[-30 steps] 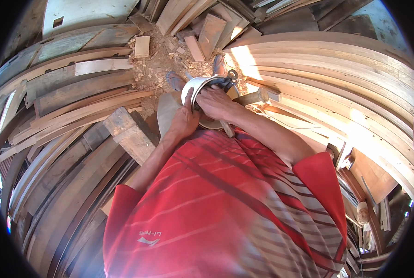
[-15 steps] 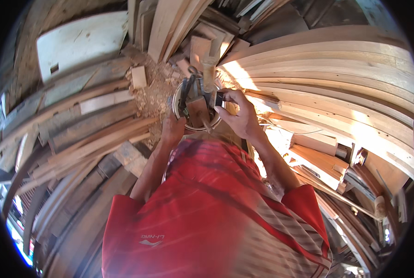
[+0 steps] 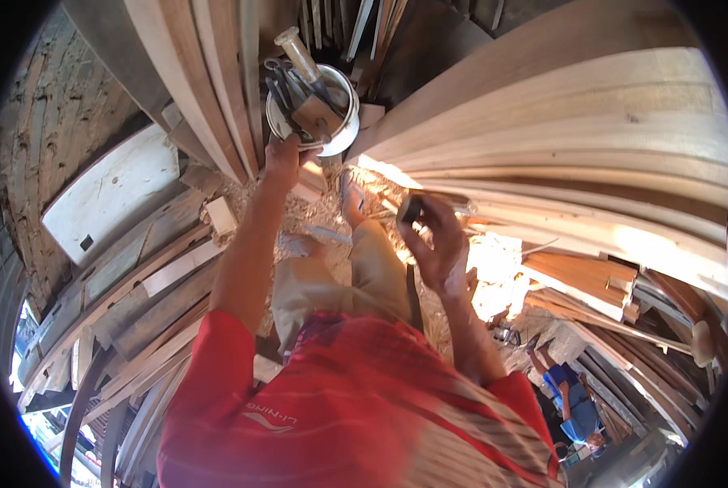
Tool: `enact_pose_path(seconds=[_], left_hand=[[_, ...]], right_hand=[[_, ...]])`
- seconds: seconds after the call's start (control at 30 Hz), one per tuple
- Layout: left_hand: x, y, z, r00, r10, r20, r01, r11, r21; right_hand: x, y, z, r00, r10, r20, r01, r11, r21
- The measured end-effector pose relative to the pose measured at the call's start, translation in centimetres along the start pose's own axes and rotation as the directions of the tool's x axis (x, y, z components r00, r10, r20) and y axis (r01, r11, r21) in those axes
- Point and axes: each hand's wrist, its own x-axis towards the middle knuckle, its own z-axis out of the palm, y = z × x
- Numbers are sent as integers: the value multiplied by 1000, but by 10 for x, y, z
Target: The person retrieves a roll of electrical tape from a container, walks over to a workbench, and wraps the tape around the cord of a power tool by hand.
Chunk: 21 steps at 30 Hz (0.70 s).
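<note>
My left hand [image 3: 282,159] is closed on the near rim of a white bucket [image 3: 346,140], at arm's length ahead of me. Tools stand inside it: a tool with a thick pale wooden handle [image 3: 297,54], dark metal tools with ring-shaped ends [image 3: 276,77], and a brown wooden block [image 3: 316,114] with a peg-like piece. Apart from the bucket, my right hand [image 3: 443,256] pinches a small dark block [image 3: 411,210] between thumb and fingers; its exact kind does not show.
Long planks [image 3: 559,154] are stacked on the right, and upright boards [image 3: 193,73] lean left of the bucket. More timber [image 3: 148,325] lies at left. Wood shavings [image 3: 331,215] cover the floor around my feet. Another person [image 3: 577,403] is at the lower right.
The bucket has moved forward and away from my body with my left hand on it. My right hand has drawn back from the bucket with the dark block. My legs now show.
</note>
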Motion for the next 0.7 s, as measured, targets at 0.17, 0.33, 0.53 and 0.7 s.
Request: enact_pose_path(seconds=[0.17, 0.33, 0.53, 0.7], left_hand=[[118, 9, 49, 999, 26, -26, -28, 998, -52], [197, 6, 64, 987, -2, -162, -20, 991, -136], [259, -4, 53, 975, -100, -201, 61, 979, -193], [258, -43, 61, 974, -76, -213, 84, 996, 29]], right_hand=[[-31, 64, -20, 1000, 25, -15, -26, 996, -86], [-66, 109, -35, 982, 185, -47, -189, 976, -111], [-93, 140, -45, 939, 317, -130, -324, 945, -39], [-94, 128, -43, 930, 271, -249, -297, 952, -72]])
